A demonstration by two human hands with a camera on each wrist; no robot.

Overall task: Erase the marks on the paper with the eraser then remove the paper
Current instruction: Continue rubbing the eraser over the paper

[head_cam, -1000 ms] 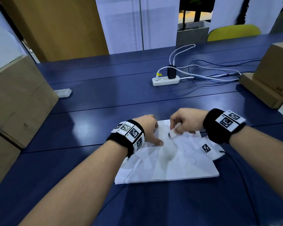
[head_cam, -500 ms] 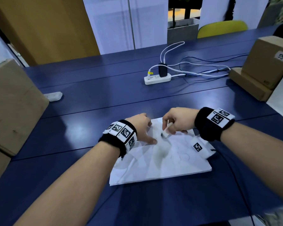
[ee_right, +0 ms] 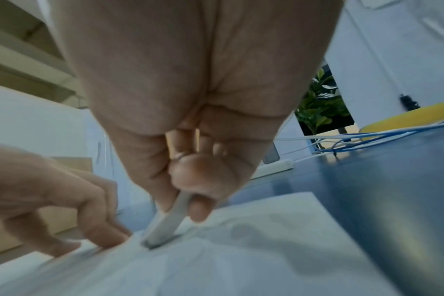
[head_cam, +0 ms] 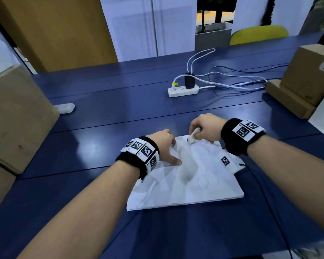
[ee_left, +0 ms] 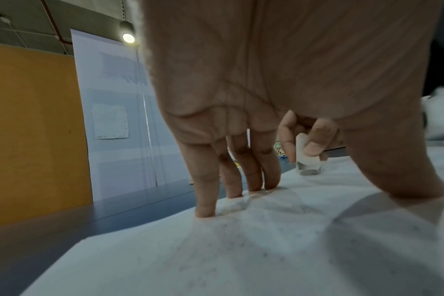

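Paper: one white sheet point(head_cam: 185, 184) lying flat on the blue table point(head_cam: 101, 113), near the front edge, its surface creased; faint pencil loops show toward its right half.
Eraser: one white block point(head_cam: 193, 137), tilted, its grey-smudged lower end touching the far edge of the paper.
Right hand: point(head_cam: 206, 126) fingers curled, pinching the eraser between thumb and forefinger.
Left hand: point(head_cam: 163, 144) spread, four straight fingertips point(ee_left: 205, 208) and the thumb pressing down on the paper's left part, holding nothing.
Wristbands: two black bands with white coded tags, one on each wrist.
Power strip: one white strip point(head_cam: 182, 90) well beyond the paper, with one black adapter plugged in and white and blue cables trailing right.
Cardboard boxes: one large box point(head_cam: 13, 116) at the left; two stacked at the right point(head_cam: 307, 75), the upper labelled 55.
Chair: one yellow back point(head_cam: 258, 34) behind the table.
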